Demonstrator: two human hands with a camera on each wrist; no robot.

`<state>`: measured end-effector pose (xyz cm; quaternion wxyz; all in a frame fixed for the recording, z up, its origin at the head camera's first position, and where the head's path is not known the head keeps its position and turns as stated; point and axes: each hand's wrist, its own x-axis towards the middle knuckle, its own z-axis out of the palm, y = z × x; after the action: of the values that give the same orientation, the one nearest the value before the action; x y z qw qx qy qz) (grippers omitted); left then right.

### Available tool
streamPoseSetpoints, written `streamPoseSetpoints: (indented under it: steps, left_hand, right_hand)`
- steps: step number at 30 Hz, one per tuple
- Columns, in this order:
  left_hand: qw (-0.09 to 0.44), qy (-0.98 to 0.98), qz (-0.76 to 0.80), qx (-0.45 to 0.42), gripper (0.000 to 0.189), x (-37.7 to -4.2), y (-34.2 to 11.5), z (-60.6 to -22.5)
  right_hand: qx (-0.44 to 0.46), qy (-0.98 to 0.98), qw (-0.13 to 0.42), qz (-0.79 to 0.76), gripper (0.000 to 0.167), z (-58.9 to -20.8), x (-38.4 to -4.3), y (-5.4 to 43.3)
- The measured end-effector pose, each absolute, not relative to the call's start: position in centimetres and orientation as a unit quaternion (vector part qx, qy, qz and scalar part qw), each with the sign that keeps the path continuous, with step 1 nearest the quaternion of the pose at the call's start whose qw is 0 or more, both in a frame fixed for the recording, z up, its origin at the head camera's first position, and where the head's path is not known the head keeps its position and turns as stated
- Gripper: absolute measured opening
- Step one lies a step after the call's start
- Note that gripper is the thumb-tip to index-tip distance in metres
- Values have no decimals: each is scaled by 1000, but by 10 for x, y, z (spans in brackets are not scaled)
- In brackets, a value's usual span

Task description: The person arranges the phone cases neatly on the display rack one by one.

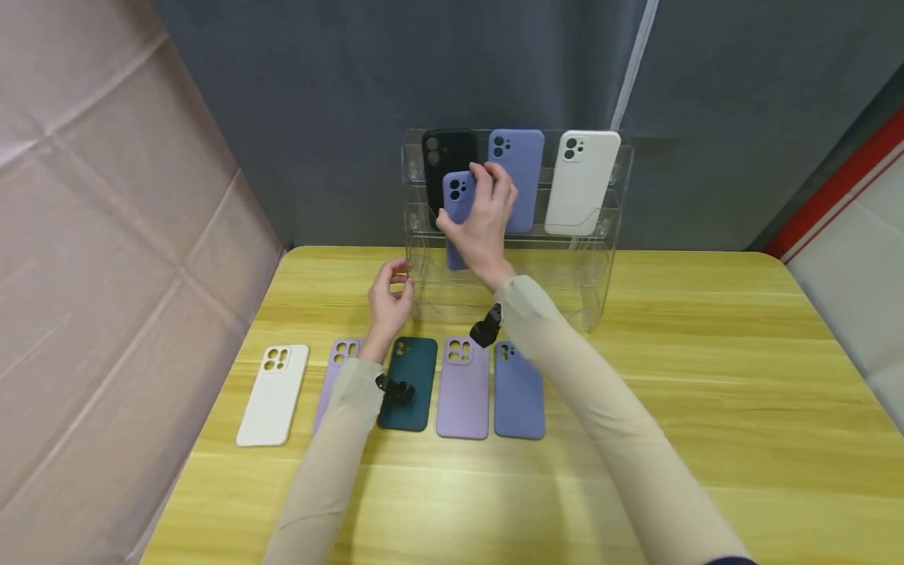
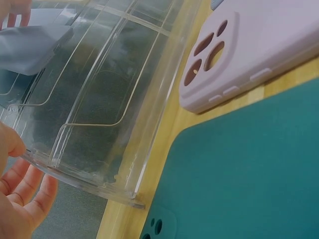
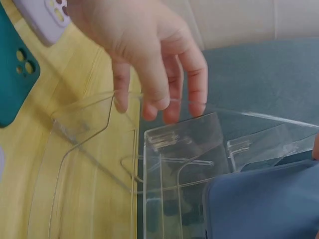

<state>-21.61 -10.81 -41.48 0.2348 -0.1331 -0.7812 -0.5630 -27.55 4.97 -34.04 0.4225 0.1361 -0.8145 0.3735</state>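
Note:
A blue-purple phone case is gripped by my right hand, thumb on one side and fingers on the other. It stands upright at the front of a clear acrylic display rack, left of centre. My left hand holds the rack's left side panel, thumb and fingers on opposite faces in the left wrist view. The rack's upper tier bears a black case, partly hidden by the held one, a second blue-purple case and a white case. Whether the held case touches the rack I cannot tell.
On the wooden table, before the rack, lie a white case, a lilac case partly under the left arm, a dark green case, another lilac case and a blue-purple case. A grey curtain hangs behind.

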Motion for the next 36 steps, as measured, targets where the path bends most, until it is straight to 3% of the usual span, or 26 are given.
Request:
streamPoseSetpoints:
  steps: [11, 19, 36]
  left_hand:
    - [234, -787, -557, -126, 30, -216, -108, -415]
    - [240, -784, -560, -121, 31, -238, -114, -444]
    - [234, -781, -565, -126, 31, -231, -113, -435]
  right_hand:
    - [103, -814, 447, 358, 61, -353, -282, 42]
    - [79, -802, 476, 353, 60, -364, -282, 37]
    - [43, -822, 449, 347, 60, -371, -279, 11]
